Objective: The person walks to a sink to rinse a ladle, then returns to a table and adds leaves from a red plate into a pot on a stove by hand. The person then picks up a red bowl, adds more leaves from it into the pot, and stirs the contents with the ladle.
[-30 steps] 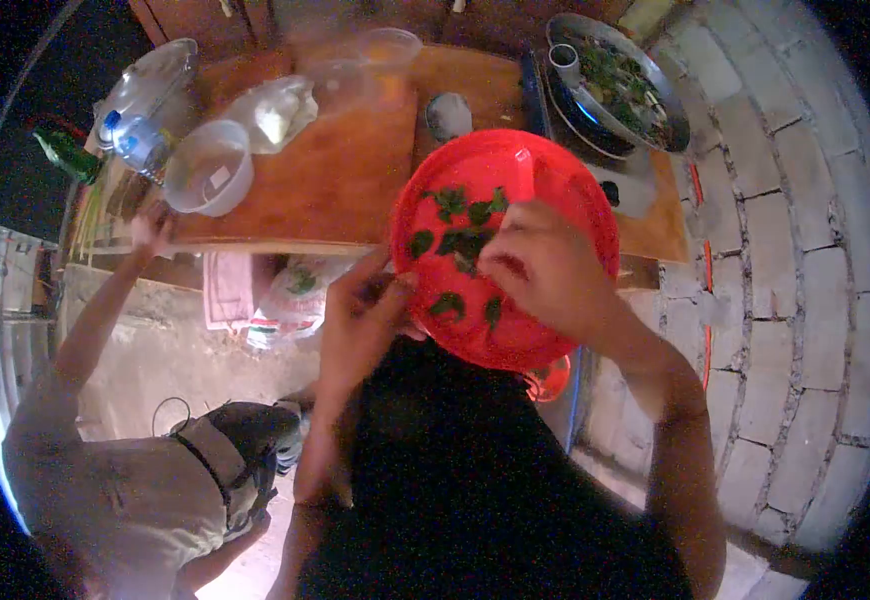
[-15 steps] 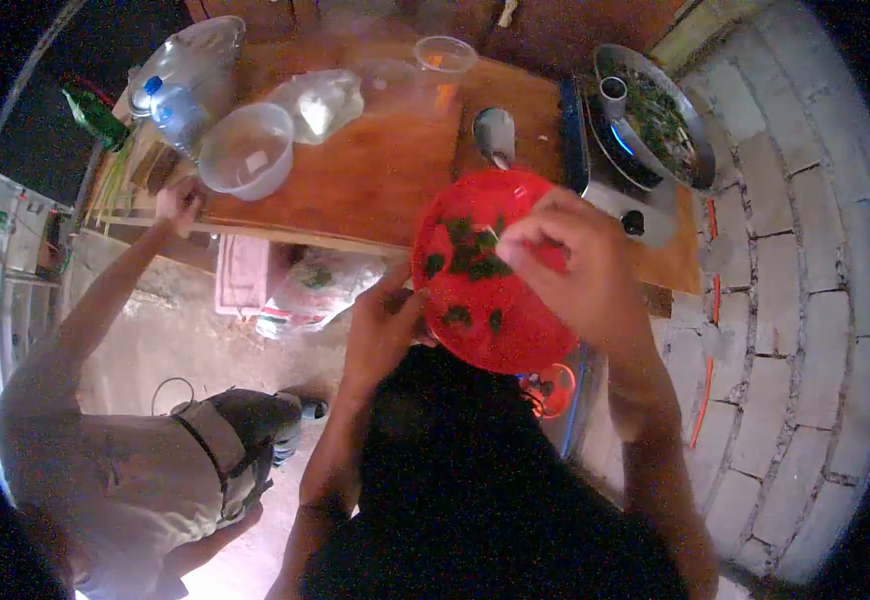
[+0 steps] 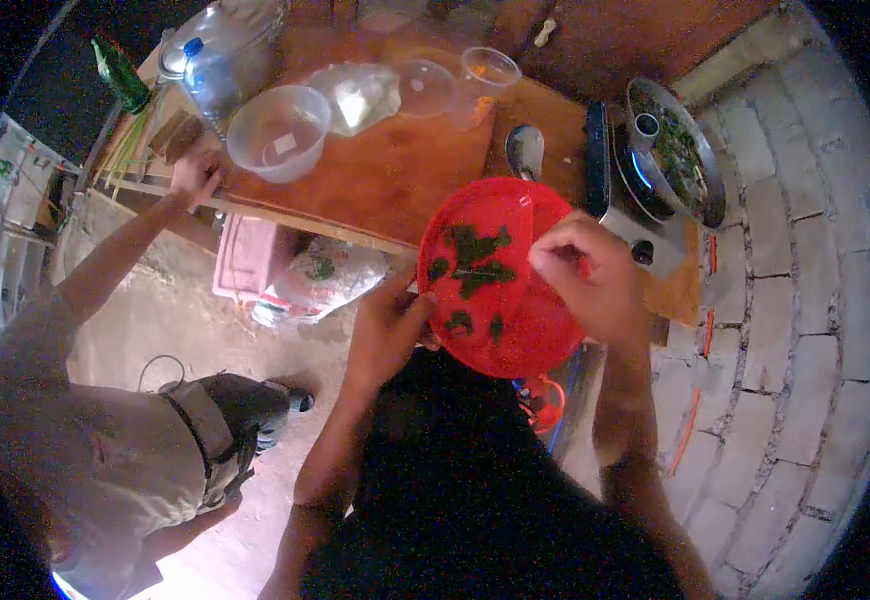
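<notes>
A round red plate point(image 3: 545, 340) is held out in front of me, with chopped green leaves point(image 3: 477, 262) scattered over its left half. My left hand point(image 3: 391, 325) grips the plate's left edge, thumb on the rim. Above the plate's right part is my right hand point(image 3: 591, 272), its fingers pinched together; whatever is between them is too small to make out. At the right, a large pan point(image 3: 703, 170) with greens sits on a stove burner point(image 3: 645, 170) with a blue flame.
A wooden table point(image 3: 385, 180) carries a clear bowl point(image 3: 280, 135), a plastic bag point(image 3: 355, 100), a blue bottle point(image 3: 210, 80), a clear cup point(image 3: 492, 68) and a spoon point(image 3: 525, 152). Another person's hand point(image 3: 197, 175) rests at its left edge. A block wall point(image 3: 785, 300) stands right.
My right hand has moved right from over the leaves, so more of them shows. The camera view has shifted slightly. My left hand keeps its grip on the plate.
</notes>
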{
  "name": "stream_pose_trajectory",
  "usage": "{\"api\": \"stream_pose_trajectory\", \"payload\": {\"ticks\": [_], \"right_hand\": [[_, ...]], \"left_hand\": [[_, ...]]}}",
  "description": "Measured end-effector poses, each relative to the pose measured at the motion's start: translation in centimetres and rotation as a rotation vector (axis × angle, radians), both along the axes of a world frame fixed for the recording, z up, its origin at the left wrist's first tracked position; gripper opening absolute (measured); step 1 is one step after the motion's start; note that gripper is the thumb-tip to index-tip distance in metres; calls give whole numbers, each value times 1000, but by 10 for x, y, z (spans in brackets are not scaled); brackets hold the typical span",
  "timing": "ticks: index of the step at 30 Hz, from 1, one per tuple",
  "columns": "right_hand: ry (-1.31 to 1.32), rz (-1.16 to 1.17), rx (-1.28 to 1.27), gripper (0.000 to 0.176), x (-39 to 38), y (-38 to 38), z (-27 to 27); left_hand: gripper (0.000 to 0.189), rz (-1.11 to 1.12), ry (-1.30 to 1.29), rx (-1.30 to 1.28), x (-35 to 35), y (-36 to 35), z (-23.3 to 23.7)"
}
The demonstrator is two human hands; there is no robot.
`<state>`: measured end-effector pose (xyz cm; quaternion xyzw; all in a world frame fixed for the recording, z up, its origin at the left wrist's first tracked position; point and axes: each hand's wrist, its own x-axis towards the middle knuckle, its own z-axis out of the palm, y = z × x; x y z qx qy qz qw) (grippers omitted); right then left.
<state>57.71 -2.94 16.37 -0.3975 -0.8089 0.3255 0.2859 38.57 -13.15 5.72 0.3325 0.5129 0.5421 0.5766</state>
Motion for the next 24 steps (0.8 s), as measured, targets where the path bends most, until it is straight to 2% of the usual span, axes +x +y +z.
{"api": "stream_pose_trajectory", "payload": {"ticks": [1,3,6,9,12,15,18,22,24], "right_hand": [[0,-2,-3,7,0,2,-4],[-238,137,101,7,2,6,-19],[-396,183,194,12,-2,2,-28],[-476,87,234,14,-9,-5,-34],[-522,83,256,16,-4,-3,-56],[-446,24,149,12,-5,-5,-51],[-317,77,108,6,4,-1,-34],[-195,-10,190,5,-10,1,4],[-30,-87,261,8,-30,9,14]], "left_hand": [[37,0,5,18,1,-1,-2],[37,-7,3,-5,3,-1,0],[39,-8,-17,-36,5,0,1],[41,-15,-31,-53,5,0,2],[42,-32,-24,-60,3,1,7],[43,-37,-15,-59,3,0,7],[43,-15,-22,-54,4,-1,5],[43,-50,-18,-56,4,0,-6],[43,-70,-18,-70,7,1,-5]]}}
